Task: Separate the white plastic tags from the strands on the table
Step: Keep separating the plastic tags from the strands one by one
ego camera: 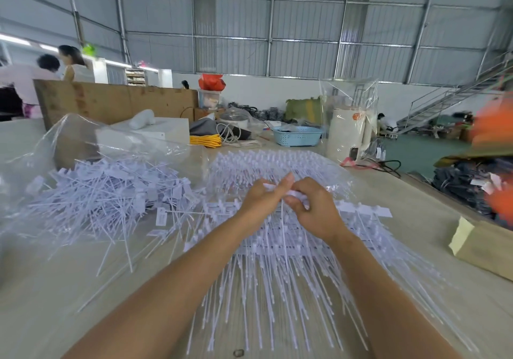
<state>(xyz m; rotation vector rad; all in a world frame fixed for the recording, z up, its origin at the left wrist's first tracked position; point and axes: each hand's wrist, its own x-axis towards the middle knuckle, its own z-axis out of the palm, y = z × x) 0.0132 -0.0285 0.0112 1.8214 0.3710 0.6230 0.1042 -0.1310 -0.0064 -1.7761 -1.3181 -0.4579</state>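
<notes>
Both hands, left hand (262,196) and right hand (312,206), pinch one white tag (297,193) on its strand (282,219); light, thin, bendy plastic, probably best gripped beside the joint

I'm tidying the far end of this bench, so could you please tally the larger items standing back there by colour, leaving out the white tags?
Blue: 1, the light blue perforated plastic basket
Yellow: 1, the coiled yellow cord bundle
White: 1, the white rectangular box
Cream: 1, the tall cream cylindrical container
Total: 4
</notes>
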